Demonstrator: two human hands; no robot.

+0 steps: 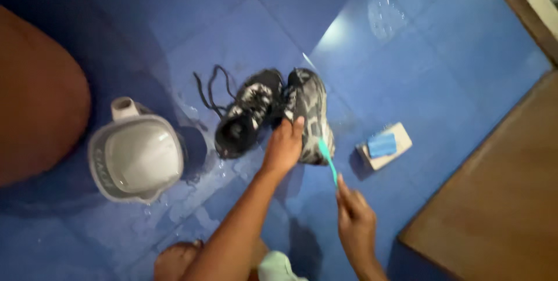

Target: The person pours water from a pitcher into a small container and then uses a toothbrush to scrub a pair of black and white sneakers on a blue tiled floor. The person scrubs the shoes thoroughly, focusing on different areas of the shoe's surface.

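Left hand clasps the grey shoe, tipped on its side at centre of the wet blue floor; right hand pinches a teal toothbrush against its sole; second black shoe touching at 9 o'clock; soap bar at 3 o'clock; grey jug well apart at 9 o'clock.

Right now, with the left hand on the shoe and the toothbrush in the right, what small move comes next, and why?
Probably bring the teal toothbrush bristles against the grey shoe. The left hand already steadies that shoe on its side, the right hand holds the brush by its handle end with the head close to the shoe, and the floor around looks wet.
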